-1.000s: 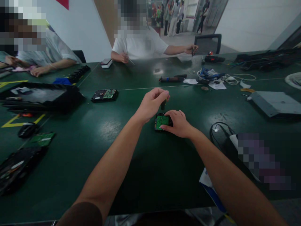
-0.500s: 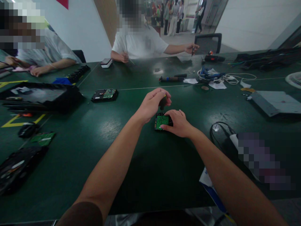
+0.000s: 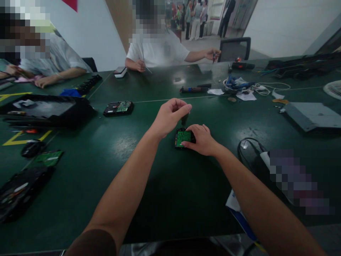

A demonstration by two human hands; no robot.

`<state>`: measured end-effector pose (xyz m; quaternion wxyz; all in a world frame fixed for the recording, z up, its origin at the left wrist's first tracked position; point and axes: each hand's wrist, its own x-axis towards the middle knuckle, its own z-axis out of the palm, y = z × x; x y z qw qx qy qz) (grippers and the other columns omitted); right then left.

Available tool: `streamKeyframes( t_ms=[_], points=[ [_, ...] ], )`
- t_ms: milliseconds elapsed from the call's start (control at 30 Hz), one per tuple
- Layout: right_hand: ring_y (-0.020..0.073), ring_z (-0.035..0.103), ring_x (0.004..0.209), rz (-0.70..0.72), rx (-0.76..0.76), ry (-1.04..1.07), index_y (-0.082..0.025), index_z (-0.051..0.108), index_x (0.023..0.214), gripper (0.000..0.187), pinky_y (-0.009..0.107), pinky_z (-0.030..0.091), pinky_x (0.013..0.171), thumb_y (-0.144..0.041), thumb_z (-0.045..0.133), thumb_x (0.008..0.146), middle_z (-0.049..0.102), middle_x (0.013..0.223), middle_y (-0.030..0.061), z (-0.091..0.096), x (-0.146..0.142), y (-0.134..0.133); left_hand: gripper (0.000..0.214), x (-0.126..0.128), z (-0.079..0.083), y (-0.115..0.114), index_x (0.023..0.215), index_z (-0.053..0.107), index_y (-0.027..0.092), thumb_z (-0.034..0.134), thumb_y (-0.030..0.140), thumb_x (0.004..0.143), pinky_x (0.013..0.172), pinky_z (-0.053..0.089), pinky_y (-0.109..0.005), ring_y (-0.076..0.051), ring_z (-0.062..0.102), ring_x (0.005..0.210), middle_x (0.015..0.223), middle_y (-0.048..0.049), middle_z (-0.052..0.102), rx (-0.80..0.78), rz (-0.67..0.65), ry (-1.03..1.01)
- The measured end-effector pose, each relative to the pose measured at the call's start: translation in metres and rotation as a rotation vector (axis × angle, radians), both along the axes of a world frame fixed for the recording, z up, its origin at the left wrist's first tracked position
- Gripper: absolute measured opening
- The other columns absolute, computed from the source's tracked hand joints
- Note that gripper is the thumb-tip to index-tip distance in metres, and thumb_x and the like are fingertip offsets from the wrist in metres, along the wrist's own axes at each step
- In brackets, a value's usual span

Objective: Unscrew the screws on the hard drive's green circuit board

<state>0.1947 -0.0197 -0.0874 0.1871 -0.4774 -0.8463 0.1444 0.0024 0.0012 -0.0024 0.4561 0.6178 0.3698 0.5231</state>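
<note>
Through my camera I see a shiny green table (image 3: 154, 202), with a black chair (image 3: 234, 49), white walls (image 3: 293, 28) and a grey floor (image 3: 195, 45) all behind it.

Both arms extend forward from the lower edge of the view and converge toward the centre. The left forearm (image 3: 126, 174) slants up and to the right; the left hand (image 3: 173, 115) is positioned farther forward than the right hand (image 3: 204, 139). The left fingers (image 3: 176, 102) are curled inward, with the left thumb (image 3: 182, 112) pointing right across them. The right forearm (image 3: 250, 185) slants up and to the left. The right hand is palm down, its thumb (image 3: 189, 145) and index finger (image 3: 192, 127) forming a C-shape directed left. The hands are near each other.
</note>
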Motion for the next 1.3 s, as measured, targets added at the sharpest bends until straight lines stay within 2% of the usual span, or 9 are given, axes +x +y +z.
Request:
streamKeyframes(
  t_ms=[133, 233, 367, 533, 700, 900, 1100, 1200, 1300],
  points=[
    [0.0362, 0.056, 0.13, 0.005, 0.004, 0.0, -0.023, 0.055, 0.125, 0.055, 0.068, 0.024, 0.122, -0.063, 0.069, 0.09, 0.063, 0.133, 0.0129, 0.0013, -0.0001, -0.0005, 0.011, 0.0019, 0.0003, -0.0015, 0.093, 0.065, 0.018, 0.065, 0.029, 0.096, 0.082, 0.055, -0.032, -0.016, 0.071, 0.082, 0.088, -0.0061, 0.075, -0.052, -0.081, -0.055],
    [0.0363, 0.057, 0.13, 0.005, 0.005, -0.002, -0.024, 0.056, 0.125, 0.054, 0.068, 0.025, 0.122, -0.063, 0.069, 0.09, 0.063, 0.133, 0.0128, 0.0026, -0.0001, -0.001, 0.014, 0.0036, 0.0011, -0.0029, 0.088, 0.064, 0.019, 0.059, 0.027, 0.099, 0.083, 0.056, -0.034, -0.017, 0.073, 0.084, 0.088, -0.0067, 0.076, -0.103, -0.079, -0.076],
    [0.0358, 0.056, 0.132, 0.009, -0.003, -0.005, -0.024, 0.056, 0.127, 0.055, 0.067, 0.024, 0.123, -0.063, 0.068, 0.09, 0.063, 0.136, 0.0129, 0.0031, 0.0002, -0.001, 0.02, 0.0035, 0.0031, -0.003, 0.081, 0.068, 0.02, 0.057, 0.026, 0.098, 0.079, 0.054, -0.03, -0.016, 0.067, 0.083, 0.086, -0.0041, 0.072, -0.016, 0.0, 0.032],
    [0.0361, 0.055, 0.134, 0.012, -0.009, -0.008, -0.025, 0.056, 0.127, 0.056, 0.067, 0.024, 0.123, -0.065, 0.067, 0.09, 0.063, 0.137, 0.0129, 0.003, 0.0009, -0.0011, 0.023, 0.0001, 0.0047, -0.0027, 0.08, 0.07, 0.022, 0.065, 0.036, 0.098, 0.063, 0.047, -0.027, -0.014, 0.058, 0.071, 0.077, -0.0015, 0.066, 0.087, 0.124, 0.183],
    [0.0355, 0.057, 0.131, 0.008, -0.004, -0.01, -0.023, 0.055, 0.127, 0.055, 0.067, 0.025, 0.123, -0.064, 0.067, 0.091, 0.063, 0.135, 0.0132, 0.0027, 0.0007, -0.0012, 0.022, 0.0008, 0.0065, -0.0069, 0.091, 0.07, 0.02, 0.065, 0.041, 0.098, 0.046, 0.041, -0.023, -0.014, 0.062, 0.069, 0.09, -0.006, 0.073, 0.002, 0.024, 0.126],
    [0.0363, 0.057, 0.131, -0.004, -0.003, -0.016, -0.023, 0.056, 0.127, 0.057, 0.067, 0.025, 0.123, -0.064, 0.069, 0.089, 0.063, 0.135, 0.013, 0.0023, -0.0007, -0.0012, 0.021, 0.0052, 0.0079, -0.0093, 0.1, 0.068, 0.021, 0.052, 0.034, 0.104, 0.063, 0.057, -0.025, -0.018, 0.071, 0.092, 0.097, -0.0073, 0.073, -0.13, -0.085, -0.042],
    [0.0355, 0.056, 0.132, -0.001, 0.008, -0.005, -0.024, 0.056, 0.127, 0.055, 0.066, 0.024, 0.123, -0.064, 0.067, 0.09, 0.063, 0.135, 0.0131, 0.0023, -0.0007, -0.002, 0.021, 0.0053, 0.0034, -0.0059, 0.088, 0.07, 0.022, 0.071, 0.041, 0.095, 0.056, 0.049, -0.022, -0.012, 0.061, 0.07, 0.083, -0.0026, 0.067, -0.022, -0.033, 0.068],
    [0.0357, 0.057, 0.131, -0.002, 0.009, -0.008, -0.024, 0.056, 0.127, 0.056, 0.066, 0.025, 0.123, -0.065, 0.067, 0.09, 0.063, 0.135, 0.0131, 0.0024, -0.0002, -0.0017, 0.02, 0.0032, 0.0038, -0.0057, 0.087, 0.073, 0.021, 0.072, 0.04, 0.095, 0.053, 0.047, -0.023, -0.011, 0.056, 0.065, 0.078, -0.0013, 0.064, 0.023, -0.022, 0.107],
    [0.0357, 0.057, 0.13, 0.005, 0.011, -0.011, -0.023, 0.056, 0.126, 0.055, 0.066, 0.027, 0.122, -0.064, 0.067, 0.09, 0.063, 0.135, 0.0138, 0.0031, 0.0, -0.0019, 0.018, 0.002, 0.0056, -0.0071, 0.092, 0.074, 0.02, 0.068, 0.037, 0.096, 0.054, 0.049, -0.023, -0.013, 0.06, 0.07, 0.084, -0.0031, 0.068, -0.022, -0.057, 0.077]
  ],
)
